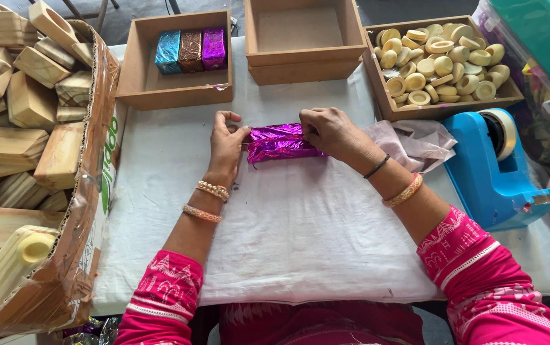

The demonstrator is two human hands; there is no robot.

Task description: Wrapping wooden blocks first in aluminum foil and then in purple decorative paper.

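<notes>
A block wrapped in shiny purple foil [278,142] lies on the white cloth [300,223] in the middle of the table. My left hand [226,145] pinches its left end, fingers folded against the foil. My right hand [327,131] presses down on its right end, covering that end. Both hands grip the foil-wrapped block between them.
A wooden tray [141,86] at the back left holds blue, brown and purple wrapped blocks [190,50]. An empty wooden box [304,61], a tray of round wooden rings [444,61], a blue tape dispenser [489,172], a crumpled cloth [415,144] and a carton of wooden blocks [26,128] surround the cloth.
</notes>
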